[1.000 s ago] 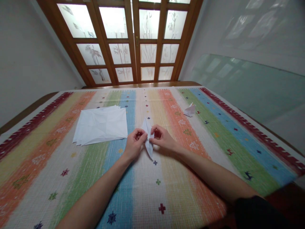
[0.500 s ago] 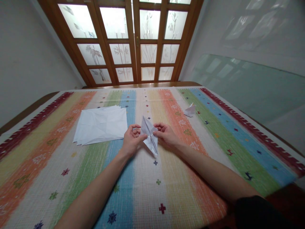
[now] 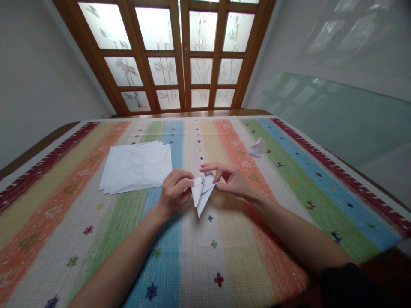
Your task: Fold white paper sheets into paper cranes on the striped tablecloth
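Note:
A piece of folded white paper [image 3: 201,193] hangs between my two hands just above the tablecloth, its pointed ends directed down toward me. My left hand [image 3: 175,189] pinches its left edge between thumb and curled fingers. On the other side, my right hand [image 3: 233,179] grips the right part with the thumb below and the index finger reaching over the top. The fingertips partly cover the upper folds of the paper.
Left of my hands lies a stack of white paper sheets [image 3: 136,167] with creases on the top one. A small folded white paper figure [image 3: 257,148] stands at the back right. A striped tablecloth [image 3: 195,265] covers the table; wooden glazed doors [image 3: 183,55] rise beyond.
The folded paper was a flatter, open diamond; now its top is bent over and its points face down. My right index finger has moved over the top of it.

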A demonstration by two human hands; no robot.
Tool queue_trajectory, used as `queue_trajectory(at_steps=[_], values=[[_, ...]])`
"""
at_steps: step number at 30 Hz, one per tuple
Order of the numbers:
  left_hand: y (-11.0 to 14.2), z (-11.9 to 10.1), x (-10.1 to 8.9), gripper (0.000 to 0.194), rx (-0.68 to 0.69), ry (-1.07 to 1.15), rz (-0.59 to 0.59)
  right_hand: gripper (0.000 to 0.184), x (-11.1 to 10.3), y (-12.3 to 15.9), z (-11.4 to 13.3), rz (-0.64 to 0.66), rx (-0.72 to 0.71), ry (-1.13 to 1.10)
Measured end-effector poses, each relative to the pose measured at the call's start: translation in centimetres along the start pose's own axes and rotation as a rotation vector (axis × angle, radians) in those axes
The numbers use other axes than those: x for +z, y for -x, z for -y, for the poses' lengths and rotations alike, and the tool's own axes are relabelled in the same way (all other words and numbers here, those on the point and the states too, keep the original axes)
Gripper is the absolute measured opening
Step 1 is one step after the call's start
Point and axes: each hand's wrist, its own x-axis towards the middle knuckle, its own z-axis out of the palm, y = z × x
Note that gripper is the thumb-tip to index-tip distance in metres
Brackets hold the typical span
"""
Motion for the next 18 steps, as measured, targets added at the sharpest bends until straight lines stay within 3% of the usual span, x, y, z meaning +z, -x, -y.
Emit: queue_trajectory(at_steps=[7, 13, 18], values=[[0.1, 0.0, 0.0, 0.019, 0.191, -0.058, -0.008, 0.023, 0.2, 0.3, -0.3, -0.035, -0.201, 0.253], [0.2, -0.2, 0.1, 0.020, 0.196, 0.031, 0.135, 0.021, 0.8, 0.7, 0.3, 0.070, -0.288, 0.361], [-0.3, -0.7, -0.1, 0.026, 0.145, 0.129, 0.100, 0.024, 1.5, 0.9, -0.1, 0.114, -0.280, 0.329]])
